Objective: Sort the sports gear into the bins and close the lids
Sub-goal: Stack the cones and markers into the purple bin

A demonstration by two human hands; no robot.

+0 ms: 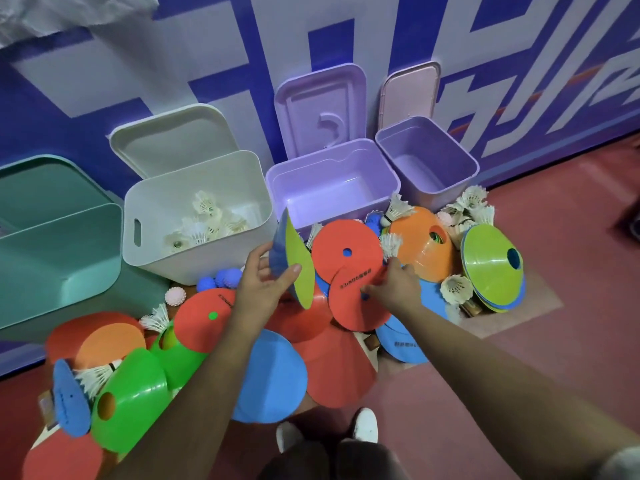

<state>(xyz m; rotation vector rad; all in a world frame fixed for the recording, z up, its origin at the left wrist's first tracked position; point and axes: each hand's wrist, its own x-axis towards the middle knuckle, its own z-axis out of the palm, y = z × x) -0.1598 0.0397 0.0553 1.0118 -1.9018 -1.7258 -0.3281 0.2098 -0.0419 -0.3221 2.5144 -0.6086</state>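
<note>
Head view: left hand (263,289) has its grip closed on a small stack of disc cones (294,261), yellow-green face showing, held tilted just in front of the white bin (197,216), which holds shuttlecocks (207,223). Right hand (394,285) pinches the edge of a red disc cone (356,299) in the floor pile. Two purple bins (332,181) stand open at the far right, a teal bin (59,244) at the left

I see open bin mouths at twelve o'clock: the purple bin (332,181) and the small one (427,161) are bare inside, and the white bin (197,209) holds shuttlecocks. Discs (346,251) and cones (488,261) crowd the floor (519,375) before them (bare floor lies at four o'clock).
</note>
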